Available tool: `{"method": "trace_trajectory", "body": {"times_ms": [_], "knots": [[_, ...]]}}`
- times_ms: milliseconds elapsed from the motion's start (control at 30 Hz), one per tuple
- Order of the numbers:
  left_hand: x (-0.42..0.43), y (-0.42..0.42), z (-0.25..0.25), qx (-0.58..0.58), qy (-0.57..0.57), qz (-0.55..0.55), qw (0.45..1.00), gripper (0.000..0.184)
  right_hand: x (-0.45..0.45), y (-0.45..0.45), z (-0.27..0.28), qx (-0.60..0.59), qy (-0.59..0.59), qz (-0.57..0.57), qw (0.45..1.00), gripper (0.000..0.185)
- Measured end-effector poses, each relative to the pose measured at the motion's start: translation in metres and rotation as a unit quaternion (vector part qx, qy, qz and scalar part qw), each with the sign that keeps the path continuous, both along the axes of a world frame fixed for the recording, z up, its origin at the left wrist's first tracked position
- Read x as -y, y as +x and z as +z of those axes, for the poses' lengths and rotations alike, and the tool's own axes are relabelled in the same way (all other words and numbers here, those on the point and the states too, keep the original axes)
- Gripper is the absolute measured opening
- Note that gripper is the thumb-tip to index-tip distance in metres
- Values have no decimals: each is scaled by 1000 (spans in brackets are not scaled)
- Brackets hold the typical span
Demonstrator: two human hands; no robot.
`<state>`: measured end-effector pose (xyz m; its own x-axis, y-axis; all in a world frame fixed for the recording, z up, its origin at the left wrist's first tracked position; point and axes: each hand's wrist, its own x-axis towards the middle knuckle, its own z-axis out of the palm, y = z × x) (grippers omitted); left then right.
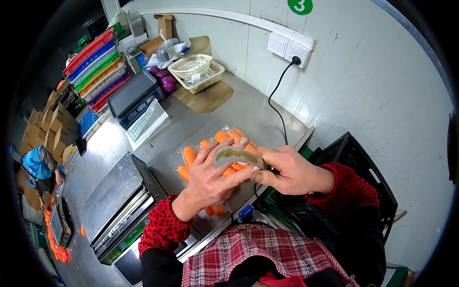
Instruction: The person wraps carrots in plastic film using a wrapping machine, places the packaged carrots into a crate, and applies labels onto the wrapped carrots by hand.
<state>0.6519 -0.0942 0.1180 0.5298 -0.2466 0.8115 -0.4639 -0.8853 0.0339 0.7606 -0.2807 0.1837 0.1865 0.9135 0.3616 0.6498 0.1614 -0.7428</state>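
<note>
My right hand (291,172) is closed, pinching one end of a small curved grey piece (233,152) between thumb and fingers. The piece looks like a blade and has a brownish, uneven stain along its face; its exact kind is unclear. Behind and around its other side is my left hand (209,173), fingers bent past the upper edge and thumb reaching toward my right fingertips. Beneath both hands, orange carrots (190,155) in clear plastic lie on the metal table, partly hidden by my left hand.
A metal-topped machine (112,201) stands at the left. Farther back are a scale (135,95), purple vegetables (167,84), cream baskets (203,79) and stacked crates (98,71). A black crate (354,158) is at my right, near a hanging cord (270,100). Another person (40,165) works at far left.
</note>
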Motion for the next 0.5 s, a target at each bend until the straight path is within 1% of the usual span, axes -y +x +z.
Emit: {"method": "trace_trajectory", "body": {"times_ms": [133,200,267,300,400,467,500], "knots": [[0,-1,0,5,-3,3,1000,60,-1,-1,0,-9,3,1,1000,34],[0,-3,4,1,-1,6,1000,60,0,1,2,18,3,4,1000,32],[-5,-2,8,-3,56,-11,998,59,0,1,1,26,3,4,1000,32],[-5,-2,8,-2,56,-11,998,59,0,1,0,35,3,4,999,33],[-5,-1,5,3,49,-23,999,60,-1,0,1,19,-2,3,1000,34],[-3,-1,-2,13,-4,-9,1000,62,-2,-1,2,22,3,3,1000,34],[-3,-2,-2,13,-4,-9,1000,62,-2,-2,2,24,7,2,1000,34]]}}
